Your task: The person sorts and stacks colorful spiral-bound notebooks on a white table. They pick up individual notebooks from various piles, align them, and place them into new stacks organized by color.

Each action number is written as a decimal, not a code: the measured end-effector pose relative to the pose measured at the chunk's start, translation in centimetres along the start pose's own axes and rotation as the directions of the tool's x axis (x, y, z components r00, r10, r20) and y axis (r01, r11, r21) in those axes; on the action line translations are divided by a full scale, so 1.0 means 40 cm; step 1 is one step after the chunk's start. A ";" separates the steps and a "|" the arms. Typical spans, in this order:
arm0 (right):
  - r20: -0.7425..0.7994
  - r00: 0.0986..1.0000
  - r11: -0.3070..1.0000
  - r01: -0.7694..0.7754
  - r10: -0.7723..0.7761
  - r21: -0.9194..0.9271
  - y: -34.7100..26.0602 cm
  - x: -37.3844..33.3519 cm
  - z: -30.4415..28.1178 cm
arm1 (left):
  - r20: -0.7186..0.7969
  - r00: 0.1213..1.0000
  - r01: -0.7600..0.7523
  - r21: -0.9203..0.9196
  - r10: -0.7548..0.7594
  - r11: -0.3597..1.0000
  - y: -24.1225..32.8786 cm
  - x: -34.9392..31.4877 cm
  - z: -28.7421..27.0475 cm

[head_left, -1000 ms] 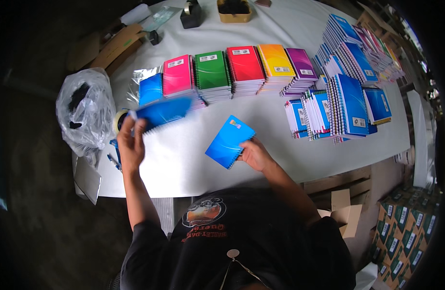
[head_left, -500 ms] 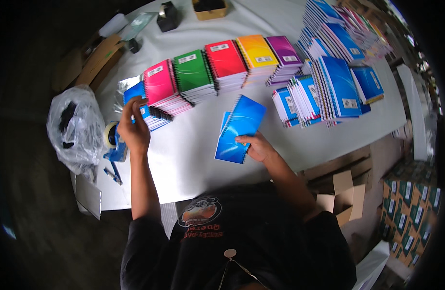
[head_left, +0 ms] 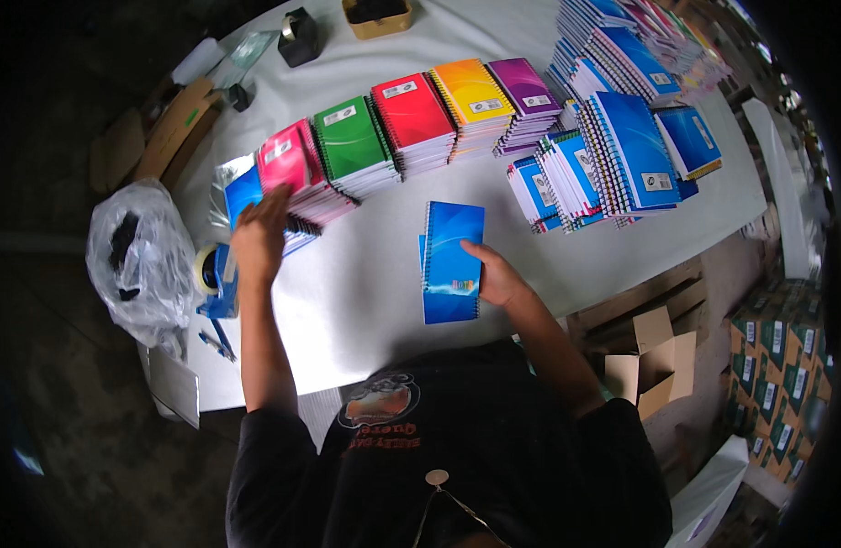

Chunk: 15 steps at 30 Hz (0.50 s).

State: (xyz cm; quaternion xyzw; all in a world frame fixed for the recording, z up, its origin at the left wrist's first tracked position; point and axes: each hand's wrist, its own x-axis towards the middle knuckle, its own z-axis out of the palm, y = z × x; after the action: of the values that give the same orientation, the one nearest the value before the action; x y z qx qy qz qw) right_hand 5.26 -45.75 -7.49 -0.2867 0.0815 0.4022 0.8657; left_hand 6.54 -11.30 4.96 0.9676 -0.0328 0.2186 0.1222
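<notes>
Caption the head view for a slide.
Right hand holds two overlapping blue notebooks; left hand at the pink notebook stack, over a white table.

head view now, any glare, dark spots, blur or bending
Head view: the table bends along its edges, and glare whitens it right of the left forearm; the corners go black and the floor at left is very dark; the notebooks in the right hand look fairly sharp.

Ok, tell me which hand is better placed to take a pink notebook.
The left hand, I'd judge: its fingers are right at the near edge of the pink stack, while the right hand is farther off and occupied with blue notebooks.
</notes>
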 end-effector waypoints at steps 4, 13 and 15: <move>0.081 0.994 0.993 -0.078 0.071 0.087 -0.034 -0.019 0.028 | 0.037 0.989 0.116 -0.784 -0.140 0.610 0.083 0.005 -0.080; 0.066 0.994 0.996 -0.088 0.089 -0.011 0.008 -0.036 0.089 | -0.027 0.945 -0.322 -0.237 0.325 0.917 0.247 0.143 0.134; 0.042 0.999 0.998 0.032 -0.030 -0.047 -0.005 -0.038 0.080 | 0.019 0.962 -0.275 0.086 0.274 0.958 0.176 0.130 0.182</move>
State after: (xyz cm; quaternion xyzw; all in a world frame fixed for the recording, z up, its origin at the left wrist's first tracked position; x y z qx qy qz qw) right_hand 4.12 -45.04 -4.20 -0.2999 0.0495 0.3962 0.8664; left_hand 13.45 -19.98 2.40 0.9588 -0.1574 0.2314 0.0481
